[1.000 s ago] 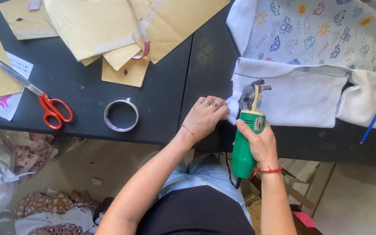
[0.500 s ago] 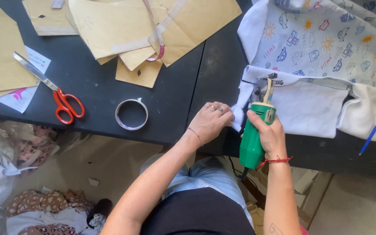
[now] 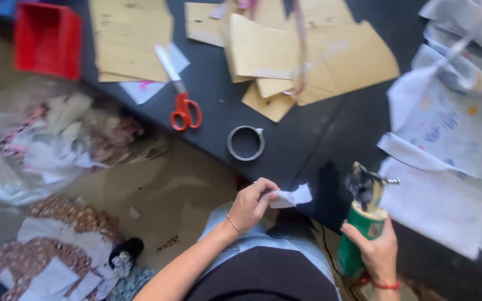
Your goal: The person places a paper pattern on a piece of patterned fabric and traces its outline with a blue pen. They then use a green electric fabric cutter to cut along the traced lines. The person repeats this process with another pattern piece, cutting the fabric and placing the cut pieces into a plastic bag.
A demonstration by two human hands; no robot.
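Left hand (image 3: 252, 203) pinched shut on small white fabric scrap (image 3: 290, 197), scrap projecting toward 3 o'clock, over the black table (image 3: 218, 120) edge. Right hand (image 3: 376, 252) wrapped fully around green cutting tool (image 3: 359, 237), long axis near upright, metal head at 12 o'clock. Scrap at 10 o'clock from tool head, apart; white fabric panel (image 3: 436, 203) at 3 o'clock, right hand nearer.

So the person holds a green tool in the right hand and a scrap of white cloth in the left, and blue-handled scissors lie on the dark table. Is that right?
Not quite: the scissors have red handles, not blue, as the head view shows. The rest holds: the right hand grips the green tool, the left hand pinches the white cloth scrap, and the scissors lie on the dark table.
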